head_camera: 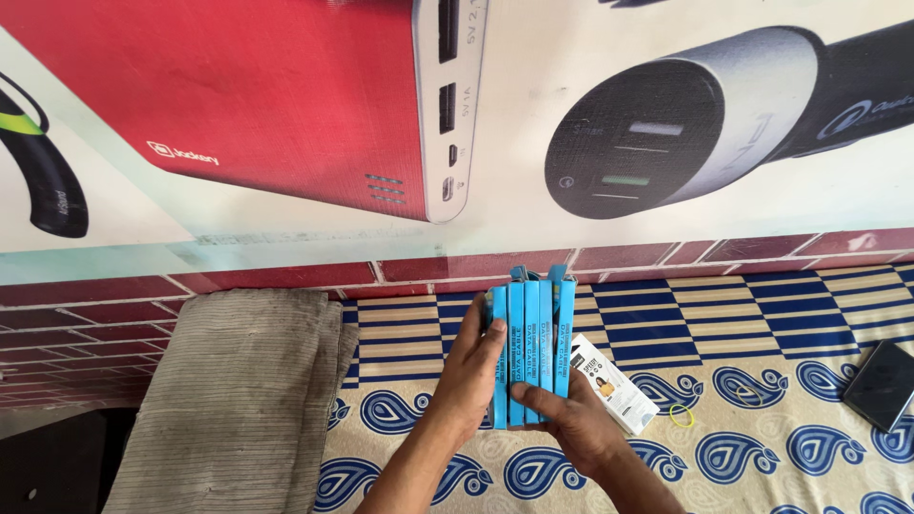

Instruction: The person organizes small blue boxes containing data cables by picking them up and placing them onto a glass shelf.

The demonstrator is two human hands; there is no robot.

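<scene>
a big printed banner [286, 105] fills the wall above the patterned bedsheet [762, 447], with a folded grey cloth [238, 400] at its edge. over the sheet, the left hand [471, 376] and right hand [576, 428] clasp a stack of slim blue boxes [531, 347] upright, fingers curled round its sides, just above a white box [614, 385] and a yellow rubber band [681, 415].

Bright, even daylight; soft shadows, sharp focus, slight wide-angle bending at edges.

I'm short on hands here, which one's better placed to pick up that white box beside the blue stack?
Probably the right hand: the white box lies right beside it. The left hand grips the far side of the blue boxes.
</scene>
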